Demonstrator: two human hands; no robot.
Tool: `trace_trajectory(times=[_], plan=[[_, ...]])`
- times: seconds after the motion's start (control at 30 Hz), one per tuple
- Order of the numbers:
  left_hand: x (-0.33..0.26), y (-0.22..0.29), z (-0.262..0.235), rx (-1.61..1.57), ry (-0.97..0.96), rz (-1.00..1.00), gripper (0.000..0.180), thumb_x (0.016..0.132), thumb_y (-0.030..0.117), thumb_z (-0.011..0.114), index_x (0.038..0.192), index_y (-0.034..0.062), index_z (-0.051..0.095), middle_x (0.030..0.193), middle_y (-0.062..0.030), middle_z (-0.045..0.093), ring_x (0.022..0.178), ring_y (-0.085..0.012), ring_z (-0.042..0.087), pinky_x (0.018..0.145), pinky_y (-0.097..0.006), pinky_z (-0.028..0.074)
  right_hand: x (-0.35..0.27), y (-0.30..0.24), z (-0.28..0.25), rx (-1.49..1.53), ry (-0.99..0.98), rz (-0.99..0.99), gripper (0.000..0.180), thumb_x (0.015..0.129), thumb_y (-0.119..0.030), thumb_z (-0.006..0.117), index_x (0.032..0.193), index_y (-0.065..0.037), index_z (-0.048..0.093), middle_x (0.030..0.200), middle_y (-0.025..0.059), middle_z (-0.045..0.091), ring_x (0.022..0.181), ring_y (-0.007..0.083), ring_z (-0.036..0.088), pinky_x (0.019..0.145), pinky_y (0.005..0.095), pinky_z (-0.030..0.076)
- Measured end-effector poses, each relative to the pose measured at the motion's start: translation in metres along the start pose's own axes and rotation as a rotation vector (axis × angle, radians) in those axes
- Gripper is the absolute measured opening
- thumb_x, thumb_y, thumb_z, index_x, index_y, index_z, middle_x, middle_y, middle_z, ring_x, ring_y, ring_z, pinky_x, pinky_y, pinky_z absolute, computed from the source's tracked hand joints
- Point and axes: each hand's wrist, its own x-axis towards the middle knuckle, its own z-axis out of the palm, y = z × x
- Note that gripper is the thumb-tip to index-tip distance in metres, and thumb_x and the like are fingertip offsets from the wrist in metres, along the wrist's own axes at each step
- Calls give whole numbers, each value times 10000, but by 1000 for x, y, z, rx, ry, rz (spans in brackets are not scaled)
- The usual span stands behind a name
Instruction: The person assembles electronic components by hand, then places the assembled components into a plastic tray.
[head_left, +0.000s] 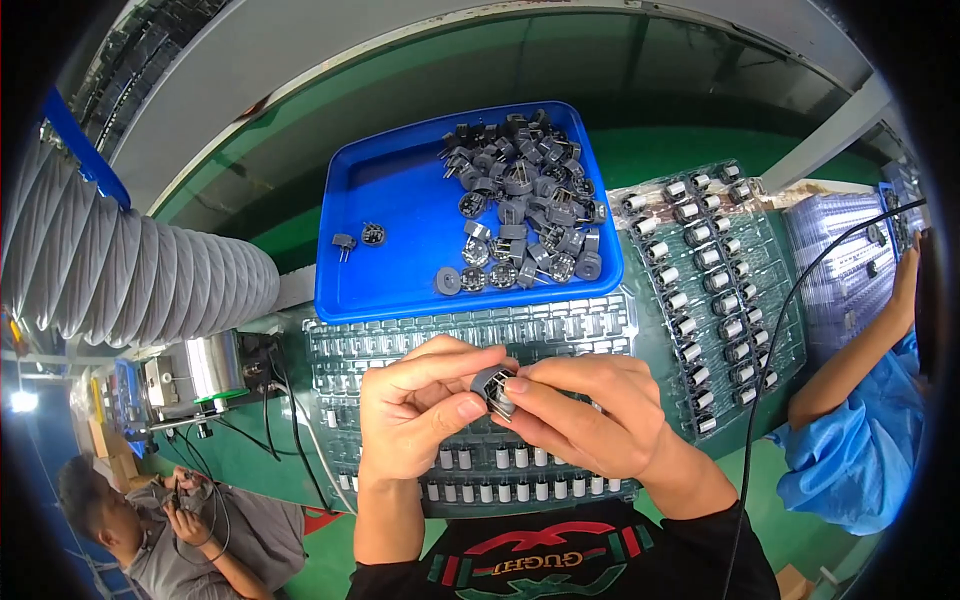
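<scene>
In front of my chest, both hands meet around a small black round part with metal pins [490, 380]. My left hand [415, 415] grips its black body between thumb and fingers. From the other side, my right hand [600, 410] pinches at the pin end. A silvery piece shows between the fingertips there, mostly hidden by them, so I cannot tell its shape. Under my hands lies a clear plastic tray [375, 350] with small white-and-black cylinders [502, 458] standing in rows along its near side.
Beyond my hands, a blue bin [385, 285] holds many similar black pinned parts [515, 210]. Another clear tray of cylinders [712, 255] lies to the right. A grey ribbed duct [150, 260] and a solder-like spool [212, 365] are at left. Co-workers sit on both sides; a black cable [765, 380] hangs at right.
</scene>
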Motion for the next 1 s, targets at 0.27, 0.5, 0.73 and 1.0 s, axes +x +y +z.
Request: trace_trajectory(times=[0.27,0.5,0.73,1.0], plan=[[-1,4,6,63,89,-86,391,854,180,742,1109,-104,659,986,-205,664,938,-302,672,842,-389,545,2,-4,-5,-40,-44,-26,312,723,-51,801,1010,22,704,909,97,676,572,140,626,479,230,498],[-3,0,3,-28,17,-22,309,856,-37,670,1157,-99,646,1072,-220,659,900,-207,658,779,-291,533,3,-4,-5,0,-31,-9,317,706,-25,804,999,31,696,897,106,673,594,165,650,486,251,531],[-3,3,0,88,13,-13,319,856,-65,657,1174,-93,641,1087,-191,642,878,-181,647,739,-266,529,5,-5,-4,-65,-78,-13,295,710,-18,789,980,41,686,888,118,667,601,188,661,485,263,540],[4,0,6,266,45,21,351,828,45,698,1140,-110,655,1035,-163,656,914,-208,628,776,-288,501,0,-3,-13,-75,-48,43,313,711,-65,811,999,-12,699,903,78,665,679,169,675,542,259,549]])
